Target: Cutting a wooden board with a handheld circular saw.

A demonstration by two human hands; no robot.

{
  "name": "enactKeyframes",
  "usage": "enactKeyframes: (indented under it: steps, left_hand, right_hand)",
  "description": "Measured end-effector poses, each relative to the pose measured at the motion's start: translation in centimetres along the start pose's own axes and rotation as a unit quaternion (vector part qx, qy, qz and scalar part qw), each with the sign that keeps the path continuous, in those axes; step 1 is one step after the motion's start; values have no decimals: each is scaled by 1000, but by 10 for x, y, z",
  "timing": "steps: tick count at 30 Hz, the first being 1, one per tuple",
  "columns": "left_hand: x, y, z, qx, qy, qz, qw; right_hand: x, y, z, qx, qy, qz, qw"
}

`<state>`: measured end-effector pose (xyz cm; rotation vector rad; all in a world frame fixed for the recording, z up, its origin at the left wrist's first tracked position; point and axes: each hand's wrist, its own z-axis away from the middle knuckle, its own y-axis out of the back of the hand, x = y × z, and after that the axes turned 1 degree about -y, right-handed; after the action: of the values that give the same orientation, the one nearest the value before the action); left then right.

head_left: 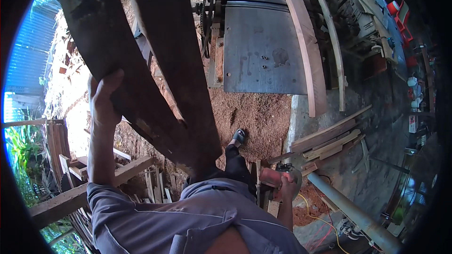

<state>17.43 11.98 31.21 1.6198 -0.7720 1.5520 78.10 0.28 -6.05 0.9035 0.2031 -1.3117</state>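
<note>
So at 5 o'clock the right hand (288, 188) is wrapped round a red power tool (270, 177), fingertips hidden. Around 9–10, the left hand (106, 99) grips a dark forked board (179, 56) by its edge, thumb on the face, fingers out of sight behind. The board fills 10 to 12. My worry: one-handed hold on something that big, so it could twist loose and land on that sandalled foot (239, 136). Loose sawdust (254, 108) underfoot looks slippy too. Beyond, a metal machine table (254, 56) at 12–1, corrugated sheeting (28, 56) at 10.
</note>
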Motion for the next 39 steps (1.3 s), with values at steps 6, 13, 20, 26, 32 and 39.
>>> enactKeyframes:
  steps: [6,13,20,26,32,39]
  left_hand:
    - [-22,7,5,70,12,202,977]
    - [-60,23,25,188,76,306,930]
    - [-99,18,42,253,111,348,896]
    - [-152,-38,39,287,189,356,869]
    - [-184,-59,32,332,215,445,803]
    - [-208,-89,9,334,215,464,792]
  right_hand:
    - [1,2,1,-17,-44,-17,999]
    - [-1,-6,17,-25,-65,-24,997]
    - [62,-15,-9,4,-63,-13,998]
    - [69,6,-17,-26,121,121,985]
    - [47,8,-21,-24,164,247,955]
    - [50,38,-23,-34,210,290,933]
